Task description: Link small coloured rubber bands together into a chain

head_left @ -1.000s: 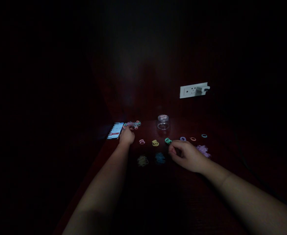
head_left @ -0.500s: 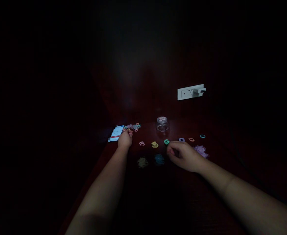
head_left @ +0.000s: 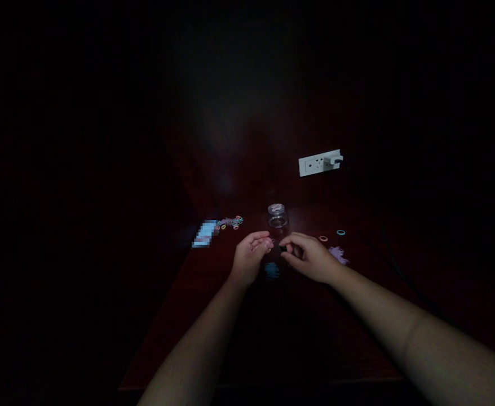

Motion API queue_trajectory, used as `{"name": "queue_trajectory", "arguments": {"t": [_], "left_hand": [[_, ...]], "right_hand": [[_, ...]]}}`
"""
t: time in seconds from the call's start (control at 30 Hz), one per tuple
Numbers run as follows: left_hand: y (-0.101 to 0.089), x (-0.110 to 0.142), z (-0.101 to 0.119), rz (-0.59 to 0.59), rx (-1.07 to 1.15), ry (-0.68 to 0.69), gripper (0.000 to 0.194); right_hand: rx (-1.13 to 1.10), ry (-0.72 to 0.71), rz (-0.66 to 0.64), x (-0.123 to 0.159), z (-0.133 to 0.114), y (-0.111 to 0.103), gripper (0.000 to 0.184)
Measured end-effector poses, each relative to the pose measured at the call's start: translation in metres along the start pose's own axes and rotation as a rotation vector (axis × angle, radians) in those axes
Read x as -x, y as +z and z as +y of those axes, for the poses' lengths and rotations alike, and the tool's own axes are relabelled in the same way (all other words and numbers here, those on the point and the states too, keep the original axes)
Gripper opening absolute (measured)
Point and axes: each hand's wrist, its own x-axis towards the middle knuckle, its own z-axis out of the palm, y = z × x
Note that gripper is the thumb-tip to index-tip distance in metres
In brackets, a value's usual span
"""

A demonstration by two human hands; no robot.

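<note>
Above the dark red tabletop point(head_left: 213, 338), my left hand point(head_left: 250, 258) has its thumb and fingers pinched on a small hair tie point(head_left: 273, 241), only partly visible in the dim light. Just to its right, my right hand point(head_left: 310, 258) is closed with curled fingers; what they hold, if anything, is hidden. A blue pile of small elastic bands point(head_left: 272, 271) lies below and between the hands. Purple bands point(head_left: 337, 255) are heaped beside my right wrist. Past that hand lie an orange hair tie point(head_left: 323, 238) and a light-blue hair tie point(head_left: 341, 232).
A clear lidded jar point(head_left: 277, 217) stands behind the hands. Mixed coloured hair ties point(head_left: 230, 222) lie at the back left, beside a lit phone point(head_left: 205, 233). A wall socket point(head_left: 320, 163) with a plug is at the back right. A dark cable point(head_left: 393, 262) runs along the right.
My left hand has moved right from the mixed hair ties by the phone, towards my right hand. My right hand has shifted slightly up and left. The view has tilted a little.
</note>
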Motion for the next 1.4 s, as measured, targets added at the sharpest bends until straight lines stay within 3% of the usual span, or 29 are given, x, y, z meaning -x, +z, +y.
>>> {"name": "queue_trajectory", "arguments": {"t": [0.1, 0.3, 0.53, 0.67, 0.93, 1.17, 1.4], "left_hand": [[0.016, 0.009, 0.011, -0.081, 0.029, -0.020, 0.041], [0.014, 0.011, 0.012, -0.092, -0.013, 0.035, 0.032], [0.009, 0.020, 0.015, -0.104, -0.465, 0.453, 0.021], [0.007, 0.020, 0.019, -0.116, -0.548, 0.549, 0.018], [0.002, 0.019, 0.015, -0.063, -0.554, 0.507, 0.025], [0.003, 0.017, 0.012, -0.201, -0.584, 0.362, 0.016], [0.004, 0.018, 0.011, -0.198, -0.528, 0.410, 0.010]], "right_hand": [[-0.040, -0.035, -0.012, 0.002, -0.006, -0.001, 0.017], [-0.058, -0.040, 0.026, 0.002, -0.005, -0.003, 0.014], [-0.083, -0.028, 0.003, 0.002, 0.003, 0.003, 0.015], [-0.085, -0.022, 0.004, 0.003, 0.003, 0.002, 0.016], [-0.094, -0.038, 0.040, 0.002, -0.002, -0.002, 0.015], [-0.076, -0.078, 0.058, 0.001, -0.003, -0.001, 0.011], [-0.058, -0.107, 0.055, 0.000, -0.001, 0.000, 0.008]]}}
